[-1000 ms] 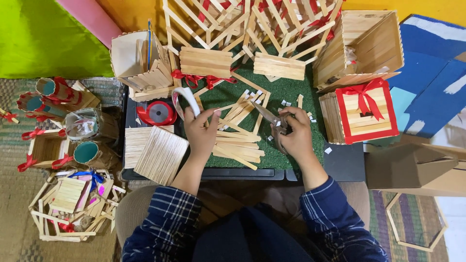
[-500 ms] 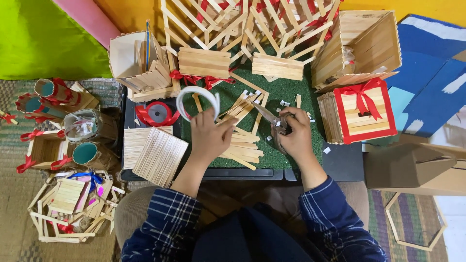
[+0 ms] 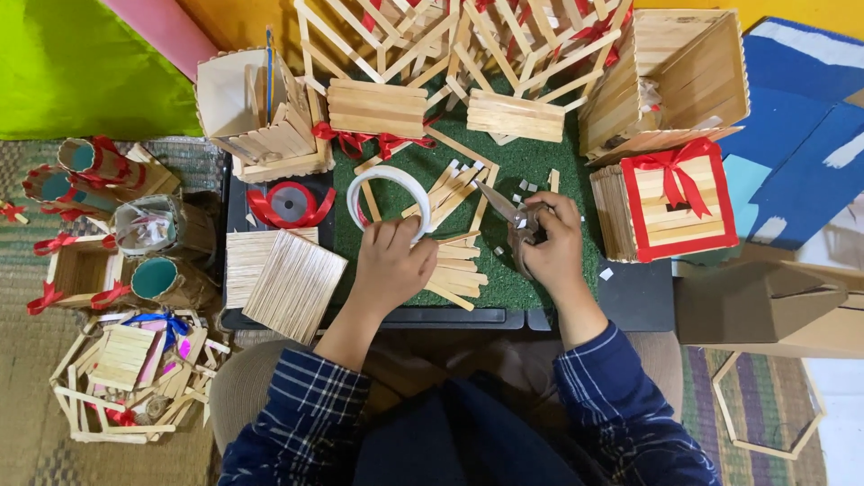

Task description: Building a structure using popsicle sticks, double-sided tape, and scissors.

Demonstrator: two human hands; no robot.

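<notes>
My left hand (image 3: 393, 258) holds a white tape roll (image 3: 387, 200) flat over the green mat (image 3: 513, 279), fingers gripping its near rim. My right hand (image 3: 552, 245) is closed around a pair of scissors (image 3: 506, 214), blades pointing up-left toward the roll. Loose wooden craft sticks (image 3: 454, 261) lie fanned on the mat between and beneath both hands. Small white scraps (image 3: 526, 185) dot the mat near the scissors.
Stick-built boxes and lattice frames ring the mat: an open box (image 3: 261, 112) at the left, a large box (image 3: 670, 76) at the right, a red-ribboned box (image 3: 670, 202). A red ribbon spool (image 3: 290, 203), stick panels (image 3: 292, 283), small cups (image 3: 157, 279) and a cardboard piece (image 3: 756, 306) lie around.
My left hand has brought the white tape roll from upright near the ribbon spool rightward and laid it flatter over the mat. My right hand with the scissors stayed in place.
</notes>
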